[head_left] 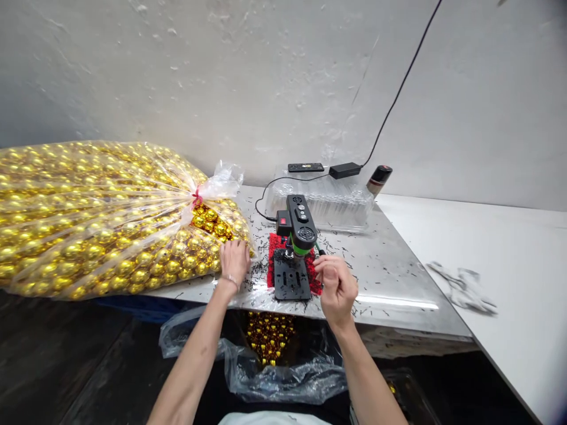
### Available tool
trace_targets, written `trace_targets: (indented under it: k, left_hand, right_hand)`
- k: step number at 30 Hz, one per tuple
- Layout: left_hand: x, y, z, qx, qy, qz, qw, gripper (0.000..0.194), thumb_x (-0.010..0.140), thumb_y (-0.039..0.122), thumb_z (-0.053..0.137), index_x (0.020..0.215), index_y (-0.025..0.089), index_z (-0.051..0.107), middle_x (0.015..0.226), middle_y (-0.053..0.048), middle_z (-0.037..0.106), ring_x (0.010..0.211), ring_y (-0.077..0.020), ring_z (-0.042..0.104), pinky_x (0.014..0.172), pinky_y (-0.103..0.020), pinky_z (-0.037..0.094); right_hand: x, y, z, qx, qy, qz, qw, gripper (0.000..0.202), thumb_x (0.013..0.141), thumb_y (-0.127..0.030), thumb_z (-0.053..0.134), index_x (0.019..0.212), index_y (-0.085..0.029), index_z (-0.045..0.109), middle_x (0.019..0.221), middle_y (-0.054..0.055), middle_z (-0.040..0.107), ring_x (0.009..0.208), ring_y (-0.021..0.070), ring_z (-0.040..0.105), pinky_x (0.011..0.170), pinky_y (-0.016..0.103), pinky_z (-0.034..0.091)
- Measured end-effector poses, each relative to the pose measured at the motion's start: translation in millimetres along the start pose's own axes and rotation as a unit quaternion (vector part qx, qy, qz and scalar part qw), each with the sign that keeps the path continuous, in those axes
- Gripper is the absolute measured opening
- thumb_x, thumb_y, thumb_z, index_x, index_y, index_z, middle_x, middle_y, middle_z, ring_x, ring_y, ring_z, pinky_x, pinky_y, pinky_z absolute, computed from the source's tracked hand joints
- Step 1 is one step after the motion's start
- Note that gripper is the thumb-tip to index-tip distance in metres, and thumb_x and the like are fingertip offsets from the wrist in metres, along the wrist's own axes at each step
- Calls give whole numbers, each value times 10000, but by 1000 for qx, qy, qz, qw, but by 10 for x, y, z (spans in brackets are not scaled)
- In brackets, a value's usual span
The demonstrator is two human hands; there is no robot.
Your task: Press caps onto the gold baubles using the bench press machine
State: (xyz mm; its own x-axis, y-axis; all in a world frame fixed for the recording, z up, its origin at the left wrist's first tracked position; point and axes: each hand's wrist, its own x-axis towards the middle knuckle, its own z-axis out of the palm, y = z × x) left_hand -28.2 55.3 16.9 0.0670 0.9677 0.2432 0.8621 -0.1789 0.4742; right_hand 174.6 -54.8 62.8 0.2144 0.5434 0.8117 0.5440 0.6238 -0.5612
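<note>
My left hand [234, 260] reaches to the opening of a large clear bag [110, 218] full of shiny gold balls [210, 221]; its fingertips are hidden against the bag's edge. My right hand [339, 283] is closed beside a small black bench machine [301, 221], its fingers curled near the thin lever [319, 250] on the machine's right side. Whether the fingers grip the lever is hard to make out. The machine stands between both hands, its slotted black base [291, 277] on a red mat [273, 245].
Behind the machine are a clear plastic tray [345, 206], a black adapter [345, 170] with a cable, a remote [305, 167] and a spray can [378, 179]. Gloves [465, 289] lie at right. An open bag of gold balls [270, 336] hangs below the metal table's [390, 295] edge.
</note>
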Motion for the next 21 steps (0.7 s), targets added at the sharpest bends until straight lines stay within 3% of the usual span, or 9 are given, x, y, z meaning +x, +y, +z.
trace_targets:
  k: [3,6,8,12,14,16,18,21]
  left_hand:
    - [329,24,44,5,-83,-20,996,219,912,286,605,1019,104,664,1057,-123,667,1046,-274,617,937,-494,476]
    - [433,64,152,-8,-136,-42,990,345,938,356,578,1213,148,584,1214,-88,609,1049,-230,620,883,-443,539]
    - [434,80,163,-27,-147,-54,987,336,935,340,583,1210,147,585,1219,-94,606,1055,-232,615,889,-449,535]
    - [339,23,-13,-89,-113,-71,987,286,808,261,727,1021,85,651,1147,-159,609,1050,-280,605,931,-450,470]
    - [220,-32,-127,-143,-78,-81,983,368,810,293,724,1094,79,632,1138,-176,610,1023,-282,607,905,-421,465]
    - [46,-65,-185,-222,-50,-90,970,453,894,379,616,1255,112,556,1097,-142,644,918,-225,628,814,-366,498]
    - [-152,-46,-160,-372,-59,-115,919,476,915,399,578,1318,152,519,1014,-91,679,774,-156,629,707,-296,512]
    - [-397,81,11,-613,-119,-192,757,445,805,297,721,1215,170,607,898,-40,698,679,-103,625,647,-222,514]
  right_hand:
    - [38,-24,-10,-22,6,-10,1000,196,939,-173,488,762,-208,565,754,29,636,739,151,614,652,293,483]
    - [63,-32,-14,-32,-1,8,999,212,948,-184,481,756,-207,570,763,29,645,739,142,616,665,291,481]
    - [79,-31,-6,-32,-8,21,999,244,957,-204,470,731,-205,563,770,32,646,756,145,622,677,297,483]
    - [98,-17,17,-21,-5,15,1000,284,962,-203,453,693,-202,545,743,22,638,769,146,622,697,299,479]
    - [92,-4,23,-22,-6,8,1000,276,956,-184,451,697,-202,544,736,19,634,751,143,615,684,296,474]
    - [76,16,26,-24,-10,-1,1000,268,949,-164,447,700,-203,540,735,21,630,738,145,611,664,296,469]
    - [56,43,27,-24,-13,-11,1000,258,941,-142,445,707,-203,536,734,22,622,730,145,607,649,293,463]
    - [30,84,25,-24,-11,-25,999,238,926,-106,454,721,-202,530,730,16,605,732,140,599,649,283,457]
